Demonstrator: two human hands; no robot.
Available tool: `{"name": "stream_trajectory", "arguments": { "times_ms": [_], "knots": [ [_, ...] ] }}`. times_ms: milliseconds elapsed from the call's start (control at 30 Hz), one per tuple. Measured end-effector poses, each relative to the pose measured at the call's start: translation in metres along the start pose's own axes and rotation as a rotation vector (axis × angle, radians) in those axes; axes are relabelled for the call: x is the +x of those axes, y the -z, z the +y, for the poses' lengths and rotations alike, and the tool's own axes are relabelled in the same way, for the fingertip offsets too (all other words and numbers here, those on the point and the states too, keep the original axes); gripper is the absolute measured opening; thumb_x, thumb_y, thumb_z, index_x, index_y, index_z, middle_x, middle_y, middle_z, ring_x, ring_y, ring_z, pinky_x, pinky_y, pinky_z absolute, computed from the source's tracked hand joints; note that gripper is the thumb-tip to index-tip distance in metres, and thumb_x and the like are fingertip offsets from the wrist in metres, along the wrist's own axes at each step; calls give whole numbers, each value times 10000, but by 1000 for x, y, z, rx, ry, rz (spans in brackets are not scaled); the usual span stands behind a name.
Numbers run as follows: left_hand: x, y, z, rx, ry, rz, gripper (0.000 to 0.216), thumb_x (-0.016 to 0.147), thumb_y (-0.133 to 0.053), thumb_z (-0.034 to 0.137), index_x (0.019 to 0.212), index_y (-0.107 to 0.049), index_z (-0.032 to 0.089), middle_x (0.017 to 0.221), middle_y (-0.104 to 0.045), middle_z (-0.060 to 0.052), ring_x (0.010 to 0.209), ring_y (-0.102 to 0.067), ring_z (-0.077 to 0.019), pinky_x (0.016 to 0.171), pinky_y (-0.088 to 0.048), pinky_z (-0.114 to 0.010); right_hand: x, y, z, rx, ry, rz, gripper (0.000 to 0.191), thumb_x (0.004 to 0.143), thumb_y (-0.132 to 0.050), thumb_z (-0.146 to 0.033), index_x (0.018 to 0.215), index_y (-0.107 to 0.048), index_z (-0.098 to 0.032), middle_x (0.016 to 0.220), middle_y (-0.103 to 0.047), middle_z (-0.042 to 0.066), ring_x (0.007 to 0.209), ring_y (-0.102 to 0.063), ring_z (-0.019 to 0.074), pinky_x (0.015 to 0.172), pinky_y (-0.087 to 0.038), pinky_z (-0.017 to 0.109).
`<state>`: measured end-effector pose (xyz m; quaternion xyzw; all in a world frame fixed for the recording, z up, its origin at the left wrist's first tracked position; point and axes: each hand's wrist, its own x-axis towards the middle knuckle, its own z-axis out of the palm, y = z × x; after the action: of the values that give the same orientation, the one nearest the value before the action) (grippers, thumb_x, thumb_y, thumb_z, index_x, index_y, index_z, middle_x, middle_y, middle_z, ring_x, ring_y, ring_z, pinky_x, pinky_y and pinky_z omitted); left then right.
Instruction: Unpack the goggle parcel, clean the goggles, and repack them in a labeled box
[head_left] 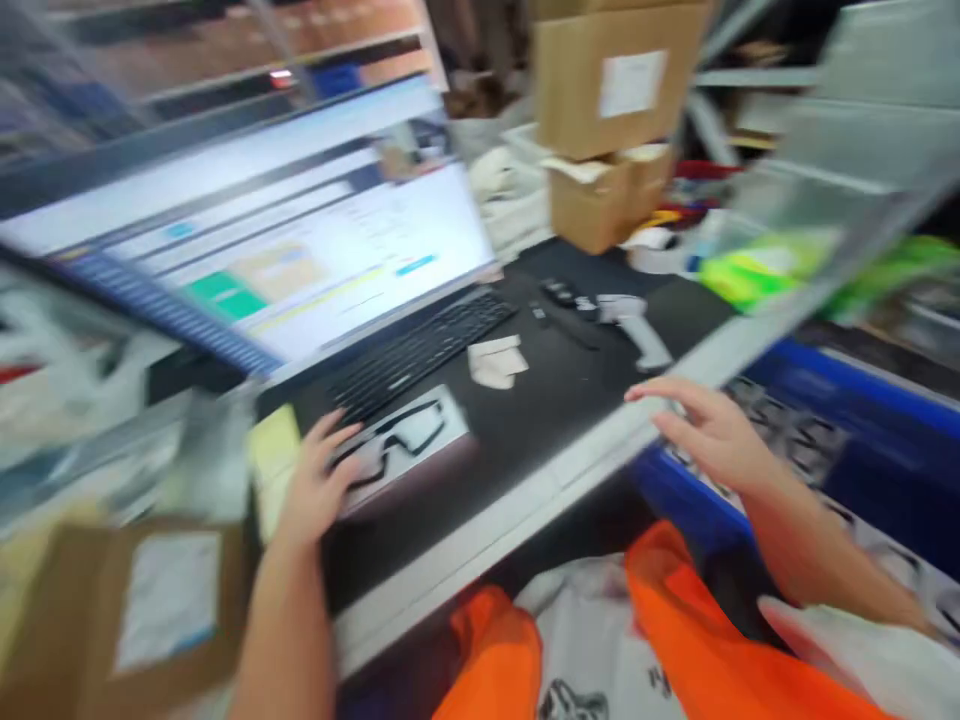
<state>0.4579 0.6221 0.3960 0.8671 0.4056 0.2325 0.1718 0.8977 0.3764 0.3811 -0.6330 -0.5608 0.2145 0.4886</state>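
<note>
My left hand (319,485) is over the left end of a flat white box (409,450) printed with a black glasses frame. Its fingers are spread, the thumb lying near the print and the fingertips near the keyboard (424,350). Whether it presses on the box is blurred. At the table's front edge, my right hand (709,425) hangs with thumb and fingers apart and nothing between them. Closest to it on the black tabletop (555,390) is a white and grey handheld scanner (637,330).
A lit monitor (300,230) stands behind the keyboard. Crumpled paper (497,362) and a black cable lie mid-table. Cardboard boxes (619,90) are stacked at the back. An open carton (172,600) and yellow notes (275,455) are left; a blue bin (877,450) is right.
</note>
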Motion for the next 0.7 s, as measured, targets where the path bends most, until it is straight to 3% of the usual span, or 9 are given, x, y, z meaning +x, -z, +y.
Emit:
{"name": "stream_trajectory", "arguments": {
  "times_ms": [67, 133, 167, 233, 300, 367, 433, 567, 700],
  "knots": [
    [-36, 24, -18, -25, 126, -102, 885, 820, -557, 867, 1372, -607, 178, 1663, -295, -199, 1539, -309, -433, 1266, -276, -611, 37, -49, -23, 9, 155, -261, 323, 973, -610, -457, 1204, -729, -264, 1257, -721, 69, 1184, -673, 263, 1060, -526, 401],
    [-50, 36, -28, -76, 244, -276, 1165, 668, -720, 874, 1557, -427, 181, 1737, -25, -200, 1596, -126, -442, 1286, -238, -573, 73, -107, -39, 10, 195, -413, 382, 961, -603, -458, 1263, -695, -242, 1325, -690, 87, 1217, -655, 275, 1080, -515, 426],
    [-52, 39, -31, -107, 280, -349, 1287, 616, -783, 845, 1619, -314, 187, 1739, 32, -197, 1604, -73, -433, 1293, -218, -563, 89, -135, -44, 1, 169, -448, 400, 957, -589, -449, 1276, -680, -225, 1349, -676, 101, 1233, -643, 285, 1100, -497, 452],
    [-53, 43, -33, -158, 315, -437, 1422, 581, -872, 740, 1667, -141, 185, 1741, 15, -197, 1610, -76, -405, 1307, -185, -536, 116, -184, -47, -31, 54, -497, 339, 960, -535, -412, 1184, -688, -208, 1310, -690, 119, 1233, -630, 304, 1124, -456, 494],
    [-53, 43, -31, -187, 315, -453, 1400, 621, -895, 620, 1672, -85, 173, 1738, -79, -190, 1605, -157, -373, 1316, -177, -502, 134, -214, -42, -65, -58, -551, 272, 973, -463, -382, 929, -673, -214, 1100, -737, 114, 1114, -657, 309, 1077, -463, 501],
    [-54, 42, -29, -193, 308, -425, 1316, 664, -886, 525, 1670, -113, 171, 1729, -152, -180, 1586, -237, -354, 1316, -195, -485, 143, -227, -35, -69, -106, -604, 318, 973, -414, -366, 727, -559, -227, 852, -706, 85, 911, -664, 281, 957, -503, 459],
    [-55, 41, -28, -189, 294, -384, 1253, 676, -885, 478, 1663, -173, 180, 1717, -206, -168, 1572, -275, -350, 1312, -214, -489, 143, -230, -27, -41, -120, -652, 323, 947, -402, -349, 660, -492, -231, 723, -654, 59, 762, -631, 241, 821, -515, 392],
    [-55, 38, -30, -203, 252, -270, 1220, 669, -912, 517, 1650, -252, 216, 1688, -293, -151, 1541, -330, -367, 1288, -278, -505, 139, -229, -15, 55, -182, -765, 300, 848, -406, -332, 600, -530, -218, 614, -605, 50, 629, -579, 198, 650, -464, 316],
    [-56, 29, -33, -260, 204, -107, 1230, 635, -920, 626, 1637, -304, 268, 1649, -360, -143, 1501, -383, -400, 1264, -305, -550, 140, -229, -10, 171, -236, -817, 270, 762, -441, -363, 572, -550, -205, 567, -571, 44, 578, -534, 178, 607, -425, 303]
  ]
}}
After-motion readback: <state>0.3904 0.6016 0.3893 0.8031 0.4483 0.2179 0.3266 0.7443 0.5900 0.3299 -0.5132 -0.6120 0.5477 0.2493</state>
